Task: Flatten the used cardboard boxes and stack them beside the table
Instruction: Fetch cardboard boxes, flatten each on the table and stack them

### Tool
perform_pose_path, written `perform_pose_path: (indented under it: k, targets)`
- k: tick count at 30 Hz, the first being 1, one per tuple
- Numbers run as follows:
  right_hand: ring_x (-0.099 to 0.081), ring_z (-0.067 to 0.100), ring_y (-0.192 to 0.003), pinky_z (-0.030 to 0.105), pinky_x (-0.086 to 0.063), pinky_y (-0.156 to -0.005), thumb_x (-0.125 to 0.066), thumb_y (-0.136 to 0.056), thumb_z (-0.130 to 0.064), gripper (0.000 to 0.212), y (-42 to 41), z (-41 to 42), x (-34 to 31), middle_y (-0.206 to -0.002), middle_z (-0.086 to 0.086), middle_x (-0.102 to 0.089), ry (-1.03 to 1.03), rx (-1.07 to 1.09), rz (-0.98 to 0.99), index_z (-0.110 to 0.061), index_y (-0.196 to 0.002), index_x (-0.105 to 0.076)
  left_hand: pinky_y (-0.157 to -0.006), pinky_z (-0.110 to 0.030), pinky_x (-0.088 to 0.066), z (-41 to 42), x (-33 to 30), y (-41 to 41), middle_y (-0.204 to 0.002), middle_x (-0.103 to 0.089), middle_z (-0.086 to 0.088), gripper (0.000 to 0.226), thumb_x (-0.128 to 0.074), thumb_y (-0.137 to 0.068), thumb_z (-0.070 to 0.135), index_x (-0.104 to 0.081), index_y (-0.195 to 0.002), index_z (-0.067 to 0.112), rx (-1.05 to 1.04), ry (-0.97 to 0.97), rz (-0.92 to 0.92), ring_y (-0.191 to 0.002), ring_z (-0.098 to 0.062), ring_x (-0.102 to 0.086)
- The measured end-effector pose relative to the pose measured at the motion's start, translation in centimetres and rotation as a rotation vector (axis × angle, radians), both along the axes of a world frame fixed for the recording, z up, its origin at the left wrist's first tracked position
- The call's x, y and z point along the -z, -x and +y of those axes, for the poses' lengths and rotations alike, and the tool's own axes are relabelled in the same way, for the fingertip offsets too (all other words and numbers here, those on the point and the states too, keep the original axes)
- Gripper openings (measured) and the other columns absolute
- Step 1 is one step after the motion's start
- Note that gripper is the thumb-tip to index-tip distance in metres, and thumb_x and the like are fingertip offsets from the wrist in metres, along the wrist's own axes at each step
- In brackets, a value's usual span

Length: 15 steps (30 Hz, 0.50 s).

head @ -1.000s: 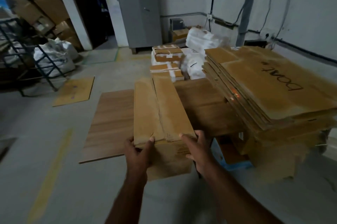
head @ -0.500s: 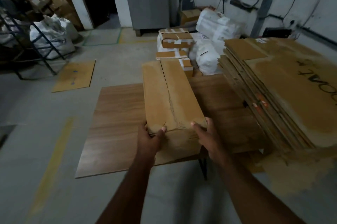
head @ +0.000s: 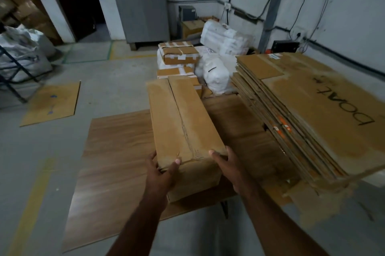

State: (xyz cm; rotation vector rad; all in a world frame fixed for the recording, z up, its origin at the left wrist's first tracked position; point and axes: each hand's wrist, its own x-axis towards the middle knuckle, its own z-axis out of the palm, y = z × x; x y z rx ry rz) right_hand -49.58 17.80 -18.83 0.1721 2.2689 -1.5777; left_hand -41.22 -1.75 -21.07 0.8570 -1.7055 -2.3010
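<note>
A long, narrow brown cardboard box (head: 183, 130) lies on the wood-grain tabletop (head: 116, 151), its long axis running from the person's near edge straight away toward the far side, its top flaps meeting in a seam along that length. Its near end overhangs the table's front edge slightly. The left hand (head: 161, 172) grips the box's near left corner, thumb curled over the top face and fingers wrapped down the side. The right hand (head: 231, 165) holds the near right corner, thumb on the top edge, fingers curled against the side wall. Right of the box, a tall stack of flattened brown cardboard sheets (head: 312, 114) rests on the table's right part, the uppermost bearing black handwritten letters.
</note>
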Motion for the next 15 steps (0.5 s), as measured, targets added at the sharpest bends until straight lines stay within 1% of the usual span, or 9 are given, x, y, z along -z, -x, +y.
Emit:
perform_pose_path:
  k: [2, 3, 5, 7, 8, 10, 11, 13, 15]
  targets:
    - [-0.045, 0.025, -0.140, 0.032, -0.041, -0.100, -0.067, -0.095, -0.048, 0.074, 0.0, 0.1, -0.5, -0.154, 0.001, -0.045, 0.001, 0.021, 0.028, -0.024, -0.158, -0.035, -0.082, -0.054, -0.056, 0.3, -0.4, 0.2, -0.123, -0.055, 0.007, 0.076, -0.082, -0.083, 0.024, -0.035, -0.142, 0.037, 0.000, -0.038, -0.014, -0.112, -0.026, -0.056]
    - [-0.047, 0.025, -0.138, 0.033, -0.043, -0.101, -0.069, -0.093, -0.050, 0.073, 0.1, 0.1, -0.9, -0.153, 0.002, -0.047, -0.023, 0.030, 0.083, -0.027, -0.156, -0.038, -0.082, -0.055, -0.057, 0.3, -0.6, 0.1, -0.123, -0.055, 0.006, 0.074, -0.082, -0.083, 0.024, -0.036, -0.140, 0.037, 0.007, -0.063, -0.018, -0.111, -0.026, -0.056]
    - [-0.053, 0.022, -0.130, 0.036, -0.047, -0.101, -0.070, -0.085, -0.061, 0.073, 0.3, -0.2, -2.2, -0.146, 0.000, -0.054, -0.110, 0.031, 0.270, -0.034, -0.149, -0.046, -0.087, -0.060, -0.057, -0.1, -0.5, -0.1, -0.124, -0.055, 0.004, 0.068, -0.080, -0.085, 0.023, -0.038, -0.136, 0.037, 0.025, -0.157, -0.035, -0.113, -0.029, -0.056]
    - [-0.051, 0.020, -0.130, 0.043, -0.049, -0.102, -0.062, -0.075, -0.071, 0.077, 0.0, -1.1, -3.5, -0.144, -0.002, -0.052, -0.284, -0.019, 0.500, -0.039, -0.144, -0.049, -0.094, -0.061, -0.054, -0.1, 1.1, -1.0, -0.128, -0.058, -0.004, 0.056, -0.078, -0.087, 0.023, -0.045, -0.131, 0.029, 0.044, -0.249, -0.065, -0.117, -0.034, -0.058]
    - [-0.047, 0.022, -0.135, 0.049, -0.046, -0.105, -0.057, -0.075, -0.072, 0.075, -0.4, -1.8, -3.8, -0.145, -0.002, -0.050, -0.416, -0.081, 0.620, -0.041, -0.142, -0.048, -0.097, -0.059, -0.053, 0.1, 1.9, -1.7, -0.130, -0.060, -0.009, 0.052, -0.079, -0.086, 0.023, -0.050, -0.129, 0.026, 0.042, -0.272, -0.078, -0.116, -0.035, -0.060]
    - [-0.038, 0.028, -0.145, 0.063, -0.035, -0.111, -0.054, -0.079, -0.070, 0.069, -1.7, -3.8, -3.5, -0.150, -0.003, -0.046, -0.682, -0.247, 0.774, -0.041, -0.141, -0.046, -0.094, -0.052, -0.052, 0.6, 3.4, -2.7, -0.134, -0.062, -0.015, 0.050, -0.077, -0.088, 0.014, -0.053, -0.130, 0.024, 0.010, -0.316, -0.095, -0.113, -0.034, -0.065]
    - [-0.040, 0.031, -0.144, 0.069, -0.032, -0.109, -0.055, -0.079, -0.066, 0.067, -2.4, -4.7, -2.9, -0.151, -0.002, -0.048, -0.773, -0.316, 0.812, -0.040, -0.140, -0.047, -0.090, -0.049, -0.054, 0.9, 3.9, -3.0, -0.133, -0.063, -0.016, 0.050, -0.070, -0.091, 0.005, -0.051, -0.134, 0.022, 0.002, -0.352, -0.099, -0.111, -0.034, -0.066]
    - [-0.052, 0.036, -0.135, 0.076, -0.037, -0.100, -0.057, -0.075, -0.058, 0.062, -3.8, -6.0, -0.1, -0.145, 0.004, -0.055, -0.892, -0.444, 0.820, -0.036, -0.132, -0.055, -0.079, -0.044, -0.059, 0.9, 4.1, -3.0, -0.125, -0.069, -0.016, 0.050, -0.057, -0.094, -0.007, -0.052, -0.134, 0.021, 0.021, -0.404, -0.085, -0.102, -0.032, -0.071]
    - [-0.051, 0.043, -0.135, 0.080, -0.032, -0.100, -0.061, -0.076, -0.053, 0.057, -4.8, -6.4, 2.9, -0.150, 0.009, -0.052, -1.009, -0.530, 0.804, -0.034, -0.129, -0.058, -0.076, -0.040, -0.061, 0.5, 3.8, -2.3, -0.120, -0.072, -0.011, 0.051, -0.054, -0.094, -0.009, -0.055, -0.131, 0.026, 0.098, -0.347, -0.102, -0.097, -0.028, -0.072]
